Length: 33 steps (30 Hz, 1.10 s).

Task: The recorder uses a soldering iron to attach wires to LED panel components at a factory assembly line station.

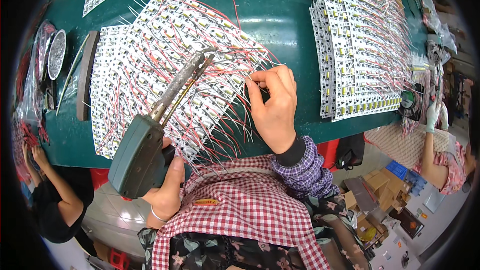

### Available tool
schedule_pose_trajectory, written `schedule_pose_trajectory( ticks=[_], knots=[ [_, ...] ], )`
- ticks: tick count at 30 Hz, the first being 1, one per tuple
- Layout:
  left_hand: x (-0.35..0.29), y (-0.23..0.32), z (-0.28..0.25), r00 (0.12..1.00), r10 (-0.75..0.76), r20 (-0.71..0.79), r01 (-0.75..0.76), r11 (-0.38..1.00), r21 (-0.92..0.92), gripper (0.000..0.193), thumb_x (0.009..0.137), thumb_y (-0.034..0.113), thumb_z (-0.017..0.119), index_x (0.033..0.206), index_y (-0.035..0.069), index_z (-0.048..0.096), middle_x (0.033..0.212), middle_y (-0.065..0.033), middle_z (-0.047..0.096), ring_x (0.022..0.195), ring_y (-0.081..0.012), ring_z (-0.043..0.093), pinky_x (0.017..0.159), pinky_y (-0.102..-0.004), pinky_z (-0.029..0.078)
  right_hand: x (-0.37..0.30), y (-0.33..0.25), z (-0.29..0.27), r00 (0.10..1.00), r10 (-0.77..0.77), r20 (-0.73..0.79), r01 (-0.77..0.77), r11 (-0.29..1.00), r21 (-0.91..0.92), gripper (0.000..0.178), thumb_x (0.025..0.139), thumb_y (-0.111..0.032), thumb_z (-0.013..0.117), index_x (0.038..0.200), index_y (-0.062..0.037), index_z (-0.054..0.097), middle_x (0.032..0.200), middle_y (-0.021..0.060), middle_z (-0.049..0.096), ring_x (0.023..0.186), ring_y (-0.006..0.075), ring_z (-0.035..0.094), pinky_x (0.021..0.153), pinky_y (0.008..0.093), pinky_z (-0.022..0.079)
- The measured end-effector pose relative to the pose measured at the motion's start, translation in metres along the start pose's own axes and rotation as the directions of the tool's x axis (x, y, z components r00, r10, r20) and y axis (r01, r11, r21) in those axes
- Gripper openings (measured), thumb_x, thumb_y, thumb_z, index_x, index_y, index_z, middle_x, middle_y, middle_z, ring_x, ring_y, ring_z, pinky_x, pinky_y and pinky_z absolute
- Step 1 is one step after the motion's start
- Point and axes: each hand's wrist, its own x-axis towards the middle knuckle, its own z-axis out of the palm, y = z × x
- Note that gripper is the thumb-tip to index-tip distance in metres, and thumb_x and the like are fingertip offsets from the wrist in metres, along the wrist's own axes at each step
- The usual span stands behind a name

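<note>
Left fingers [175, 170] wrap a dark-green plastic soldering gun [136, 157] above white circuit boards [186, 21]; right fingers [272, 77] curl nearly closed at the boards' right edge. Hold unclear.

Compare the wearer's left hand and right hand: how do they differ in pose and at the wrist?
The left hand wraps around a dark green, pistol-shaped soldering tool; the right hand holds no such tool, curled at the edge of the wired white boards. The left hand has a thin pale band at its wrist; the right hand has a black cuff. Both are ungloved.
</note>
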Motion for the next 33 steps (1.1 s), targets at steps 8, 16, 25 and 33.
schedule_pose_trajectory(
  ticks=[8,16,25,33],
  knots=[
    [0.001,0.004,0.005,1.0,-0.001,0.003,0.001,1.0,0.011,0.061,0.083,-0.009,0.07,0.14,-0.003,0.048,0.119,-0.022,0.064,0.06,-0.0123,0.055,0.048,-0.0245,0.044,-0.009,-0.01,0.009,0.997,-0.078,-0.015,0.077,0.996,-0.051,0.011,0.084,-0.003,0.074,0.091,-0.0062,0.065,0.089,0.0057,0.054,0.086,0.0254,0.054,0.077,0.0404,0.038],
    [0.003,-0.001,0.0,0.996,0.073,0.055,-0.074,0.997,0.015,0.055,0.085,-0.013,0.069,0.136,-0.005,0.053,0.118,-0.0195,0.066,0.064,-0.0109,0.057,0.052,-0.025,0.046,-0.016,-0.018,-0.009,0.957,-0.253,0.14,0.28,0.933,-0.226,0.024,0.079,0.0,0.069,0.103,-0.0034,0.071,0.091,0.0051,0.055,0.084,0.0237,0.055,0.075,0.0375,0.041],
    [0.018,0.014,0.003,0.997,0.064,-0.042,-0.069,0.988,-0.139,0.052,0.084,-0.009,0.065,0.134,-0.009,0.05,0.118,-0.0235,0.064,0.056,-0.0115,0.051,0.047,-0.025,0.04,0.089,-0.019,-0.041,0.953,-0.277,-0.118,0.251,0.947,-0.199,0.003,0.087,-0.001,0.07,0.089,-0.002,0.068,0.085,0.0132,0.061,0.082,0.0332,0.06,0.071,0.0429,0.048],
    [0.021,0.014,-0.016,0.988,0.097,-0.118,-0.119,0.973,-0.196,0.061,0.083,-0.014,0.064,0.14,-0.005,0.045,0.12,-0.0238,0.063,0.061,-0.0137,0.056,0.046,-0.0255,0.042,0.166,0.024,0.011,0.991,-0.064,-0.121,0.007,0.904,-0.427,0.01,0.084,-0.012,0.076,0.09,-0.0045,0.072,0.094,0.0125,0.065,0.094,0.0338,0.064,0.081,0.0445,0.054]
  ],
)
